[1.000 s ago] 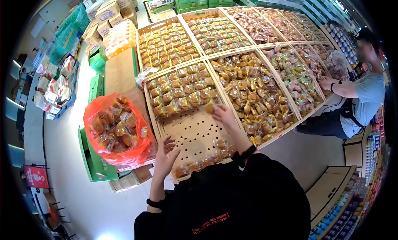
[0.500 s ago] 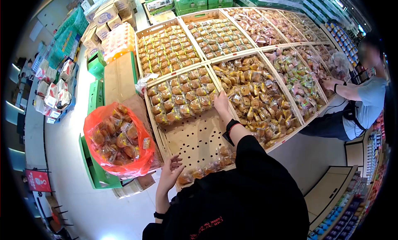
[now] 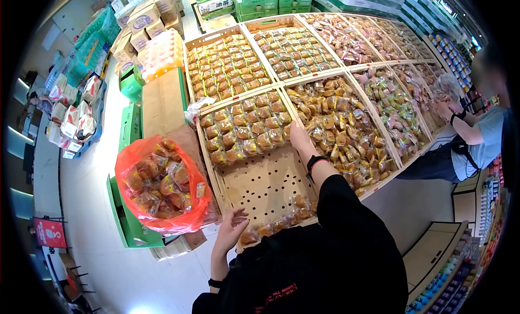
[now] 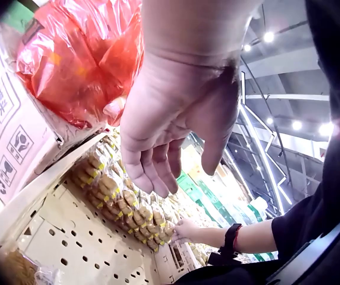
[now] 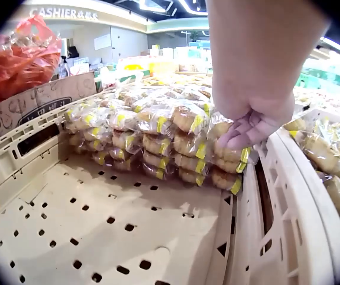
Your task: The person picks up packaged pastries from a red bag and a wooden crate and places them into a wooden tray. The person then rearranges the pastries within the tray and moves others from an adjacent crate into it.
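In the head view my right hand [image 3: 301, 137] is at the right end of the stacked rows of wrapped buns [image 3: 247, 124], against the crate's right wall. The right wrist view shows its curled fingers gripping the top wrapped bun [image 5: 228, 153] of the end column; the thumb is hidden. Under and left of that bun, the buns stand in piled columns, yellow-marked film round each. My left hand [image 3: 232, 230] hovers over the front left corner of the crate [image 3: 260, 178], fingers loosely bent and holding nothing, as the left wrist view also shows.
A red plastic bag [image 3: 199, 210] full of wrapped buns stands left of the crate, on cartons. More wrapped buns [image 3: 281, 223] line the crate's front edge. Neighbouring crates hold loose wrapped pastries [image 3: 341, 132]. Another person [image 3: 476, 132] stands at the far right, hands at the crates.
My right hand carried a wrapped bun forward to the right end of the stack and stays there. The left hand has lowered toward the crate's front corner. The other person's hands have shifted.
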The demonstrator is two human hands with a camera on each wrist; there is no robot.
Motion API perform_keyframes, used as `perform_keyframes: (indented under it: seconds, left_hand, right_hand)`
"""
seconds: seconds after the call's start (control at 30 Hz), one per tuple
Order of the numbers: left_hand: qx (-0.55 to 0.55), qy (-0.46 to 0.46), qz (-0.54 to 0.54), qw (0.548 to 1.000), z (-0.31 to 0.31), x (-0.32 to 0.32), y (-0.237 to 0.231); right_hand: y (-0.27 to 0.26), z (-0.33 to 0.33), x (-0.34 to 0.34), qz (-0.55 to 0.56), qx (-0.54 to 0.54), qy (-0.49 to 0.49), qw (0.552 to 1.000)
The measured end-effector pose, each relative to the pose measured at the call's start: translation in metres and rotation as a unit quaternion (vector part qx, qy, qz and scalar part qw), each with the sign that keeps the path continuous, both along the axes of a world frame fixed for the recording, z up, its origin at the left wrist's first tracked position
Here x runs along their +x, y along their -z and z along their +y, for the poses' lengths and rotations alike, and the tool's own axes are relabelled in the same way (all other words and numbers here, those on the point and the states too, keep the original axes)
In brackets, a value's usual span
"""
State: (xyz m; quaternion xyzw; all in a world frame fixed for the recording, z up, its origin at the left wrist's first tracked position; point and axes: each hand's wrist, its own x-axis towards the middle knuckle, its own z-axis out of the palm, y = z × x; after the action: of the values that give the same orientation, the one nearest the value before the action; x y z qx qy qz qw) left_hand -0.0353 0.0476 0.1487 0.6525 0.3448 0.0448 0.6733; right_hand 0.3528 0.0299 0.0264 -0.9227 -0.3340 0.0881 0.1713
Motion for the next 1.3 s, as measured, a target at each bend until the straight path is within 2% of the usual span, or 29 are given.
perform_keyframes:
  seconds: [0.13, 0.2, 0.23, 0.27, 0.33, 0.4, 0.43, 0.47, 0.5, 0.53, 0.57, 0.67, 0.9, 1.03, 1.13, 1.2, 1.23, 1.3]
  left_hand:
    - [-0.004, 0.005, 0.002, 1.000, 0.002, -0.001, 0.002]
    - [-0.001, 0.001, 0.010, 1.000, 0.002, -0.002, 0.002]
    - [-0.001, 0.003, 0.015, 1.000, 0.003, -0.003, 0.003]
    - [0.000, 0.006, 0.020, 1.000, 0.003, -0.003, 0.004]
    - [-0.006, 0.001, 0.003, 1.000, 0.003, -0.008, 0.022]
    - [0.040, 0.018, -0.003, 0.999, 0.005, -0.010, 0.027]
    - [0.033, 0.016, 0.032, 0.999, 0.005, -0.007, 0.014]
    - [0.045, 0.022, 0.040, 0.998, 0.006, -0.009, 0.016]
    - [0.030, 0.014, 0.024, 0.999, 0.005, -0.012, 0.022]
    - [0.001, 0.015, 0.015, 1.000, 0.007, -0.017, 0.035]
    - [0.037, 0.005, -0.011, 0.999, 0.006, -0.019, 0.040]
    - [0.060, 0.028, 0.009, 0.998, 0.009, -0.018, 0.036]
    - [0.042, 0.030, -0.001, 0.999, 0.007, -0.020, 0.041]
    - [0.046, 0.029, -0.008, 0.998, 0.004, -0.021, 0.037]
    - [0.045, 0.021, -0.011, 0.999, 0.004, -0.023, 0.040]
    - [0.038, 0.018, -0.014, 0.999, 0.004, -0.025, 0.035]
    - [0.042, 0.004, -0.011, 0.999, 0.004, -0.026, 0.027]
    - [0.044, -0.012, -0.009, 0.999, 0.005, -0.026, 0.008]
  right_hand:
    - [-0.023, 0.001, -0.004, 0.013, 0.028, -0.057, 0.998]
    - [-0.020, 0.005, -0.009, -0.102, 0.164, -0.185, 0.964]
    - [-0.017, 0.011, -0.012, -0.077, 0.116, -0.192, 0.971]
    - [-0.014, 0.013, -0.014, -0.078, 0.121, -0.195, 0.970]
    - [-0.019, 0.022, -0.027, -0.157, 0.073, -0.167, 0.971]
    - [0.016, 0.033, -0.010, -0.114, 0.088, -0.169, 0.975]
    - [0.016, 0.033, -0.013, -0.079, 0.141, -0.163, 0.973]
    - [-0.012, 0.030, -0.018, -0.032, 0.072, -0.192, 0.978]
    - [-0.011, 0.030, -0.018, -0.047, 0.070, -0.203, 0.976]
    - [-0.001, 0.031, -0.020, -0.075, 0.026, -0.171, 0.982]
    - [-0.005, 0.031, -0.024, -0.045, 0.002, -0.146, 0.988]
    - [-0.008, 0.037, -0.027, -0.039, -0.092, -0.124, 0.987]
    - [-0.020, 0.047, -0.024, -0.010, -0.155, -0.128, 0.979]
    - [-0.032, 0.047, -0.033, -0.004, -0.162, -0.115, 0.980]
    - [-0.012, 0.043, -0.042, -0.068, -0.116, -0.133, 0.982]
    - [0.004, 0.036, -0.051, -0.115, -0.040, -0.191, 0.974]
    - [0.004, 0.030, -0.055, -0.058, -0.082, -0.188, 0.977]
    - [0.007, 0.028, -0.055, -0.050, -0.083, -0.187, 0.977]
